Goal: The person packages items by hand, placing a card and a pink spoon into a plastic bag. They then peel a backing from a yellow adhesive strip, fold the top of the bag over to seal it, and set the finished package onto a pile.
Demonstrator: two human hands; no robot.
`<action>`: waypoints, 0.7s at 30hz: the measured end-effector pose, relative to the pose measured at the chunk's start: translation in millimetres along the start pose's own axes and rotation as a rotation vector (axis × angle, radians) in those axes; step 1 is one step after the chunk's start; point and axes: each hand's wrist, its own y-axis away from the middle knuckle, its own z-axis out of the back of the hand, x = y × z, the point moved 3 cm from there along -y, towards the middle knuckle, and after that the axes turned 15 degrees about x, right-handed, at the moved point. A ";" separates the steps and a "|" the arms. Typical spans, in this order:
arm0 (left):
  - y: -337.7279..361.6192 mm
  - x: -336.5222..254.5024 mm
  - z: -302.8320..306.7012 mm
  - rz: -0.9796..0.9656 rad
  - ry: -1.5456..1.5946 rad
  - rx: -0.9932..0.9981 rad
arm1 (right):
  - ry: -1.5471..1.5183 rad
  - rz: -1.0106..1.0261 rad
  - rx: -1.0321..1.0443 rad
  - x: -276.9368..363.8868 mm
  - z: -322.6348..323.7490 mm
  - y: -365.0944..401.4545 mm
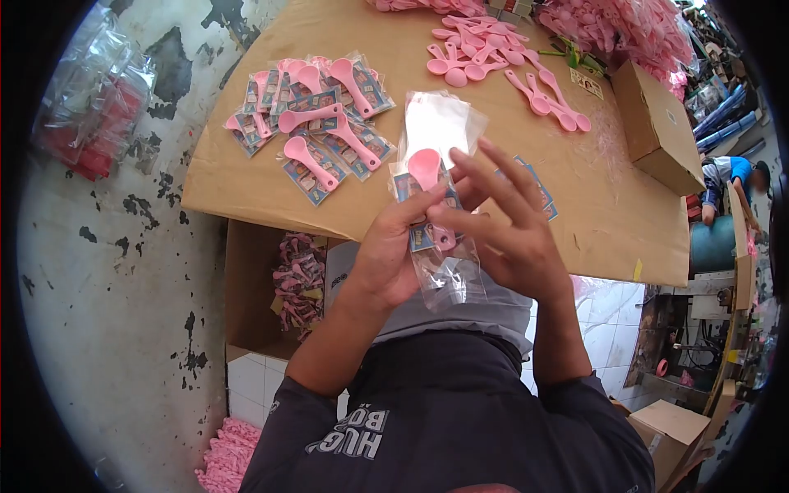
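Note:
My left hand (389, 255) is closed on a clear plastic bag (452, 283) that holds a pink measuring spoon (424, 167) and a blue printed card (422, 238). The spoon's bowl points away from me, and the bag's loose end hangs toward my body. Beside it, my right hand (522, 234) has its fingers spread, with one fingertip right at the bag. Just beyond my hands lies a stack of clear empty bags (440, 123) on the table. Blue cards (534, 187) lie partly hidden behind my right hand.
Bagged spoons with cards (316, 111) are piled at the table's left. Loose pink spoons (481, 45) lie at the back, near a cardboard box (657, 127). Below the left edge, an open carton (251, 287) holds more pink items. A person (727, 185) is at far right.

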 end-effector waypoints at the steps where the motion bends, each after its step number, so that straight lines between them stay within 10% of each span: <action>1: 1.4 1.6 11.8 0.009 0.090 0.163 | -0.009 0.022 -0.042 -0.4 -6.7 0.0; 2: 3.6 3.8 20.1 0.018 0.180 0.327 | -0.004 0.021 -0.048 -2.2 -7.7 0.8; 3: 5.6 6.5 8.6 0.076 -0.097 -0.035 | -0.111 0.027 -0.069 -4.4 -7.7 1.5; 8: 8.2 -3.1 -3.0 -0.067 -0.195 -0.124 | -0.644 -0.007 -0.150 -13.7 6.9 14.4; 14: 15.3 -12.2 -15.6 -0.065 -0.907 0.130 | -0.713 -0.336 -0.087 -3.5 -1.2 15.4; 21: 23.9 -6.0 -19.4 -0.100 -0.917 -0.154 | -0.794 -0.453 -0.111 7.9 -8.9 14.2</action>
